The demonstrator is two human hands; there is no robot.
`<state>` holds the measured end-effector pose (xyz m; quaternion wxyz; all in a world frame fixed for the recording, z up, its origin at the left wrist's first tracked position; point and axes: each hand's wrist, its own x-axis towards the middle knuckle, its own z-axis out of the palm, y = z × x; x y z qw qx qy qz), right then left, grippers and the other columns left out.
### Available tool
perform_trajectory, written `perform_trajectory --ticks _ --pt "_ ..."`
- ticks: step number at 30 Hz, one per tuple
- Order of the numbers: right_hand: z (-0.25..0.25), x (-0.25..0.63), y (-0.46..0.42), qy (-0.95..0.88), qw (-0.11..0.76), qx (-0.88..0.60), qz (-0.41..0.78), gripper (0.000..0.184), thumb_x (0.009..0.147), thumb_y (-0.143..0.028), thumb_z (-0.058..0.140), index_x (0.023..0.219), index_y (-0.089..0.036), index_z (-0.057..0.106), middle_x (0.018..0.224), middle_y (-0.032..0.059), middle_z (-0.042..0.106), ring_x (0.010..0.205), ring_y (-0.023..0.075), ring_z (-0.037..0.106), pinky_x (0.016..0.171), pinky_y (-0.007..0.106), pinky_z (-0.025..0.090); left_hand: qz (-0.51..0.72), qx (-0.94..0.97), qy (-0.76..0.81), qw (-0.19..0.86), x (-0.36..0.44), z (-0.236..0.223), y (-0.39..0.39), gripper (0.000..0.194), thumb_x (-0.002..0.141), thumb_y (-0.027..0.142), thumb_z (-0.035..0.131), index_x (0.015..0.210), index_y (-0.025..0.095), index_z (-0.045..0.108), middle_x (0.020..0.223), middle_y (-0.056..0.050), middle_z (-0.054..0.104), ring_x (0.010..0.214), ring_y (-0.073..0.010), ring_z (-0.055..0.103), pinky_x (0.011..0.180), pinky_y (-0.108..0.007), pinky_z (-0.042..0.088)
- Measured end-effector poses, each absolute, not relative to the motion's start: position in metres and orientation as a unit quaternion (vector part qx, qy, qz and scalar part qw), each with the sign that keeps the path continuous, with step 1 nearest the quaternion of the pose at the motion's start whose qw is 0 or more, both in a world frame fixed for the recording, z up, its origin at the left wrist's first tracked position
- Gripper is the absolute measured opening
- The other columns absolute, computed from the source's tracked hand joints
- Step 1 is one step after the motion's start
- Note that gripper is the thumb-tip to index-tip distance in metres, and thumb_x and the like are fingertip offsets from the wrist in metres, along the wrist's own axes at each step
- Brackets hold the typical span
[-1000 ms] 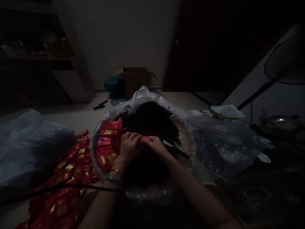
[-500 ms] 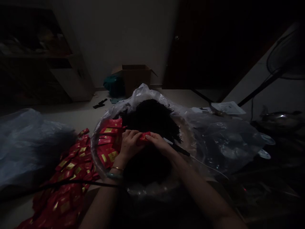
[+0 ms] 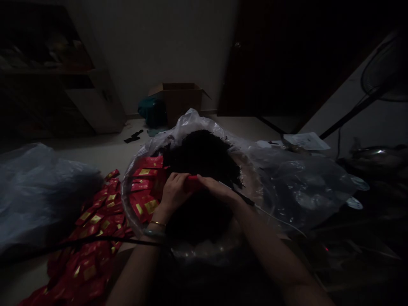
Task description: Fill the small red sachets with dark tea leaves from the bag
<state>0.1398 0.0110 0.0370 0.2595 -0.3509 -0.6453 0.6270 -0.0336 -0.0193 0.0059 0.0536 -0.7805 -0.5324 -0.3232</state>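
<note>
Between my two hands, over a round tray [image 3: 126, 204] lined with clear plastic, is a small red packet [image 3: 193, 183]. My left hand [image 3: 174, 189] closes on its left side, and my right hand [image 3: 216, 188] pinches its right side. Dark loose leaves, looking like tea [image 3: 204, 155], are heaped in the tray behind and below my hands. More red packets with gold labels [image 3: 145, 187] lie in the tray's left part. Just past my right hand rests a dark-handled tool [image 3: 244, 198] with a white cord; its kind is hard to make out.
Many red packets [image 3: 92, 238] are piled left of the tray, beside a large clear plastic bag [image 3: 38, 195]. Another plastic bag [image 3: 302, 182] lies to the right. Behind stand an open cardboard box [image 3: 184, 102] and a fan [image 3: 385, 72]. A dark cord [image 3: 79, 241] crosses at lower left.
The red packet has tilted, showing a narrower top edge. My right-hand fingers have straightened and lie flatter along it. My left hand has barely moved.
</note>
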Motion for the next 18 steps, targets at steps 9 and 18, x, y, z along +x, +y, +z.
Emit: perform_trajectory --ticks 9,18 --pt "0.0451 0.1407 0.0080 -0.654 0.227 -0.406 0.597 0.064 0.083 -0.069 0.035 0.076 -0.013 0.066 0.070 0.0017 0.059 0.072 0.0159 0.052 0.081 0.034 0.040 -0.320 -0.788 -0.525 0.018 -0.0330 0.0058 -0.0195 0.034 0.069 0.018 0.070 0.101 0.019 0.057 0.098 -0.006 0.067 0.092 -0.0227 0.058 0.079 -0.034 0.051" --pt "0.0409 0.1393 0.0096 -0.635 0.241 -0.366 0.636 0.065 0.083 -0.069 0.037 0.108 -0.016 0.064 0.102 0.0068 0.065 0.094 0.0201 0.056 0.089 0.037 0.041 -0.332 -0.754 -0.565 -0.042 -0.0367 0.0021 -0.0159 0.050 0.062 0.020 0.076 0.109 0.020 0.056 0.105 -0.006 0.067 0.095 -0.0223 0.059 0.081 -0.034 0.051"
